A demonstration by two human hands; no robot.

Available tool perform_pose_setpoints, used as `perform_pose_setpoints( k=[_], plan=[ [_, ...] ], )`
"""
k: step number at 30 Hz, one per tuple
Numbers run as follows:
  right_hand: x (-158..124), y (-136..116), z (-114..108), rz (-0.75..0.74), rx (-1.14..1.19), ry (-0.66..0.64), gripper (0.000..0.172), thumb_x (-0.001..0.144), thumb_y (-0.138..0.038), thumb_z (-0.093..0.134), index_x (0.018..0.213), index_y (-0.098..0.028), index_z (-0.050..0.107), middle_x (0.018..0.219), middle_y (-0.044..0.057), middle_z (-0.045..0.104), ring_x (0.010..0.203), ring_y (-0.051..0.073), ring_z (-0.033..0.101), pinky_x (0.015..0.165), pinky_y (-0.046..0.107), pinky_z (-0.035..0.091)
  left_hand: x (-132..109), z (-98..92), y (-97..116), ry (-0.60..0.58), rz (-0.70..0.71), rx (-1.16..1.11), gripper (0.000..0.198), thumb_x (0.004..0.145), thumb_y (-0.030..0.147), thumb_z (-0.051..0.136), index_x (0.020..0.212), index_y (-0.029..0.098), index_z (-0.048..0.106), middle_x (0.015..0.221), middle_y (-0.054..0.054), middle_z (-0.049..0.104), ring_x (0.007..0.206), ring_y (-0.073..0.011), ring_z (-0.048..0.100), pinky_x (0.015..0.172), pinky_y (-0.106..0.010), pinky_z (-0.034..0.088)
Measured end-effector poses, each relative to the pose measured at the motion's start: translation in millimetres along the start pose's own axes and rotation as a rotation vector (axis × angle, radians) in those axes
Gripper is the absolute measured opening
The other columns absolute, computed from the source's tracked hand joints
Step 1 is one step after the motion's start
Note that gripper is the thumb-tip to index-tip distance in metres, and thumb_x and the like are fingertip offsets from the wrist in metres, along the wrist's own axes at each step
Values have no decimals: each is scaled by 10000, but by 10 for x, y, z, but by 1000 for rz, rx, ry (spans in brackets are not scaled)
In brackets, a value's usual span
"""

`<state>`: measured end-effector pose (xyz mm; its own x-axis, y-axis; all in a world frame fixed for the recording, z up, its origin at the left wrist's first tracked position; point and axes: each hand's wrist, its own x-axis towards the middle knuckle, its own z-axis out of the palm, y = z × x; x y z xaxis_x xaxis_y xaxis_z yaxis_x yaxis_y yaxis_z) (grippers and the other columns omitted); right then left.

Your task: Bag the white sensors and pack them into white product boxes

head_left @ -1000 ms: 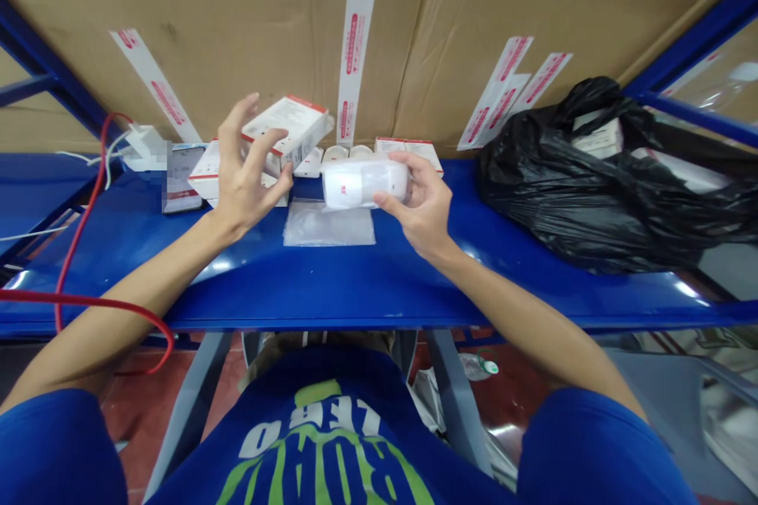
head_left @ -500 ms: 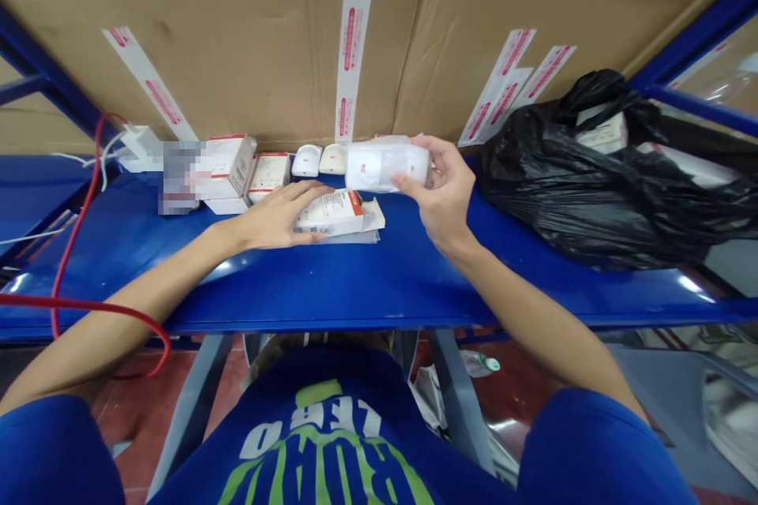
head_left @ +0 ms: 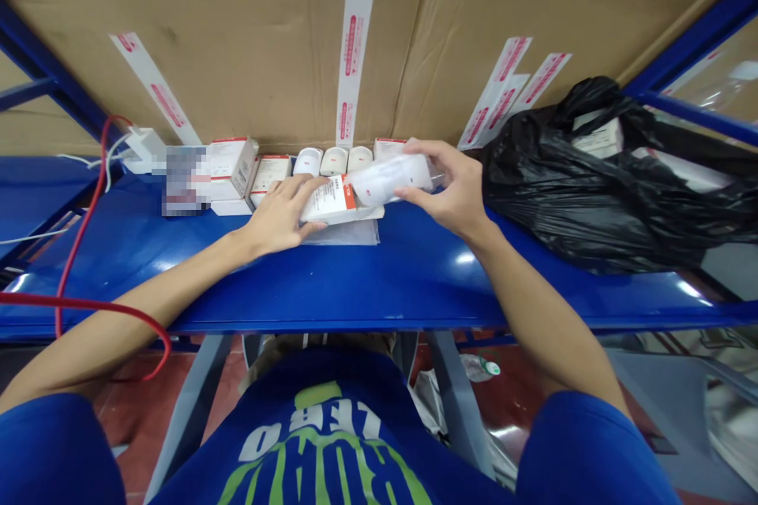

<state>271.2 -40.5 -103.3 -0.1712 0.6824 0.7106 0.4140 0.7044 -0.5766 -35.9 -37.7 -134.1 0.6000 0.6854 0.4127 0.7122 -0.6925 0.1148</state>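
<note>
My left hand grips the left end of a small white carton with an orange end panel, thumb below and fingers over the top. The carton's right end is open, with a flap sticking out. In my right hand is a white plastic sensor in a clear bag, pinched between thumb and fingers. Its left end is tilted down at the carton's open end; whether it is inside I cannot tell. Flat on the shelf under the carton lies a clear plastic bag.
Three white sensors, one of them the middle unit, line the back near white-and-red boxes. A black plastic bag holding boxes is on the right. A red cable crosses the left of the blue shelf.
My right hand has brought the bagged sensor down and tilted its left end to the carton's opening. My left hand has raised and tipped the carton slightly.
</note>
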Motion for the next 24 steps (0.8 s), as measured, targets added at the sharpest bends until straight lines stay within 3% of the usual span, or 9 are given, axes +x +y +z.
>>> perform_pose_setpoints(
  k=[4,10,14,19,24],
  plan=[
    [21,-49,-109,-82,-17,-138,393,671,-506,886,987,-298,780,1109,52,794,1129,336,717,1078,553,523,0,-14,-28,50,5,16,705,921,604,564,1505,225,453,1426,-186,598,1296,-392,560,1056,-554,470],
    [5,-54,-75,-68,-26,-189,413,643,-458,918,1001,-303,784,1117,43,797,1138,340,712,1102,583,501,9,-22,-13,86,30,39,723,930,665,518,1503,227,465,1460,-177,587,1327,-385,538,1095,-554,434],
    [-30,-31,68,40,33,-105,472,653,-401,904,1095,-293,779,1198,51,778,1173,336,697,1077,581,525,2,-43,-6,105,33,69,714,930,669,519,1501,243,468,1475,-170,583,1328,-383,538,1100,-554,418],
    [-57,151,245,210,174,43,560,672,-449,879,1180,-245,762,1213,73,769,1166,316,707,1027,558,578,-5,-58,13,142,36,98,699,936,673,511,1494,254,468,1472,-165,586,1321,-381,545,1084,-542,419],
    [-140,164,429,403,361,14,583,741,-598,812,1187,-226,763,1208,87,776,1097,298,737,856,528,668,-16,-39,69,183,39,138,678,952,666,491,1490,254,471,1459,-168,595,1305,-381,556,1063,-541,419]
  ],
)
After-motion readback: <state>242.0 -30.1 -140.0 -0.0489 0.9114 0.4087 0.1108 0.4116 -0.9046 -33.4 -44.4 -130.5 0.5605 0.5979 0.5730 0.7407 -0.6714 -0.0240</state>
